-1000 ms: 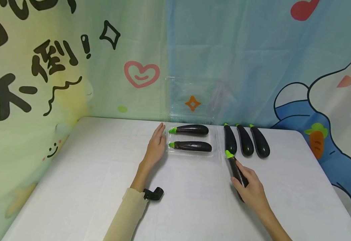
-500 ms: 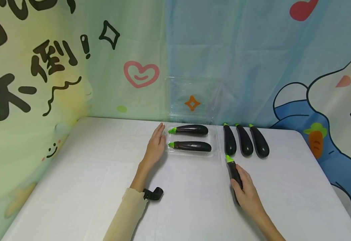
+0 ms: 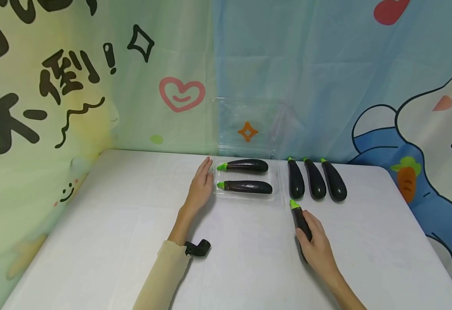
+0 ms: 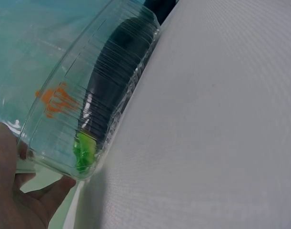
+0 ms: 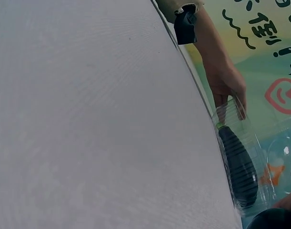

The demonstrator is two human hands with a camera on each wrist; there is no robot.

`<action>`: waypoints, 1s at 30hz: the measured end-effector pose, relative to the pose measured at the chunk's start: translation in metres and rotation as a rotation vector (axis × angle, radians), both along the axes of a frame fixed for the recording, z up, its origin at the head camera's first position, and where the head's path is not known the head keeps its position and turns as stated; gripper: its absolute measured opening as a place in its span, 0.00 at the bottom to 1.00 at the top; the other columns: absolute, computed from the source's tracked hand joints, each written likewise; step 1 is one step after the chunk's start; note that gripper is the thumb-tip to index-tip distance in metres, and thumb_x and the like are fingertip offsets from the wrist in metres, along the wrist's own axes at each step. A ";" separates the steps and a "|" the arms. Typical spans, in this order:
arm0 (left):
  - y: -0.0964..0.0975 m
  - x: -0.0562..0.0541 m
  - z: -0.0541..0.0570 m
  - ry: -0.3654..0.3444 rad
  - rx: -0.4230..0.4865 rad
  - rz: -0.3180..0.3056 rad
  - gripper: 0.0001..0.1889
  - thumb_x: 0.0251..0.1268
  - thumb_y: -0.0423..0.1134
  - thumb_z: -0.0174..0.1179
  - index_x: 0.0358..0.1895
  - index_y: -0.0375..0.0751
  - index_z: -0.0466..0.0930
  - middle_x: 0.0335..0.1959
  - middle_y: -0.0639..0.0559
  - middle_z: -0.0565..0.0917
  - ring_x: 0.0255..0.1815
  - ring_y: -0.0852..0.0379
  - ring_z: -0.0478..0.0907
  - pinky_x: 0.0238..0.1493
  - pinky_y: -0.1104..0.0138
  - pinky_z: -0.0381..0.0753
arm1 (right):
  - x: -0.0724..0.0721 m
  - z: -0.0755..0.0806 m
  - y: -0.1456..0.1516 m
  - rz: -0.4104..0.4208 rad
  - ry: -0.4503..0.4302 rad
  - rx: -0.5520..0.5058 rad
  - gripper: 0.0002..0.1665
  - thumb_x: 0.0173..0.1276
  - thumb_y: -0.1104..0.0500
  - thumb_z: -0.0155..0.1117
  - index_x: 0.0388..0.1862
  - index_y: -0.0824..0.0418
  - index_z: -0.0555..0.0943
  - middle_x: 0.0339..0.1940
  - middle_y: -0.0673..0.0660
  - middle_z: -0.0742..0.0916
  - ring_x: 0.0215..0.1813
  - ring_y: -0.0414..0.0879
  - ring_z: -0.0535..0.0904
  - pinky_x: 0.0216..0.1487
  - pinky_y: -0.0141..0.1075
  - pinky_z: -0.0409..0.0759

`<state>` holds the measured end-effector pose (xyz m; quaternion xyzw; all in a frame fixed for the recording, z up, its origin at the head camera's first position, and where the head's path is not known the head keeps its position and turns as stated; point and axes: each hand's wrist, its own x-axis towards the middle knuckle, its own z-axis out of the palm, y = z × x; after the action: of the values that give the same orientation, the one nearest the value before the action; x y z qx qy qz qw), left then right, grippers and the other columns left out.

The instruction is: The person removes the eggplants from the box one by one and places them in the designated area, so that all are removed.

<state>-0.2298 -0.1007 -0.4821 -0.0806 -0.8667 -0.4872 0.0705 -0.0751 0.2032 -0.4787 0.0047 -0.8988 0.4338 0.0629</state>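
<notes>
Eggplant (image 3: 300, 218) hides partly behind the right hand (image 3: 319, 249).

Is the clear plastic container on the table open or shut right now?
Open. The clear plastic container has its lid raised at the back, leaving the two eggplants inside uncovered.

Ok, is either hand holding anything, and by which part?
The right hand grips an eggplant round its dark body, away from the green stem end. The left hand touches the clear container.
</notes>
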 end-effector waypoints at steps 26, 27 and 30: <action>0.000 0.000 0.000 0.005 -0.002 -0.001 0.25 0.76 0.36 0.40 0.74 0.36 0.59 0.78 0.49 0.58 0.79 0.50 0.54 0.78 0.55 0.54 | -0.003 0.002 -0.002 0.063 -0.101 0.102 0.40 0.73 0.55 0.54 0.75 0.73 0.52 0.75 0.75 0.58 0.75 0.72 0.54 0.70 0.67 0.57; 0.000 0.000 0.000 0.005 -0.002 -0.001 0.25 0.76 0.36 0.40 0.74 0.36 0.59 0.78 0.49 0.58 0.79 0.50 0.54 0.78 0.55 0.54 | -0.004 0.002 -0.002 0.062 -0.098 0.111 0.40 0.73 0.55 0.55 0.75 0.73 0.53 0.75 0.75 0.59 0.75 0.72 0.54 0.70 0.67 0.57; 0.000 0.000 0.000 0.006 0.000 -0.002 0.25 0.76 0.36 0.40 0.73 0.36 0.59 0.78 0.49 0.58 0.79 0.50 0.54 0.78 0.56 0.54 | -0.004 0.002 -0.002 0.062 -0.087 0.137 0.41 0.72 0.54 0.56 0.74 0.73 0.53 0.74 0.76 0.60 0.74 0.73 0.55 0.69 0.67 0.57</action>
<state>-0.2301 -0.1010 -0.4823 -0.0829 -0.8664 -0.4870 0.0728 -0.0791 0.2009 -0.4764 0.0178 -0.9276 0.3730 0.0098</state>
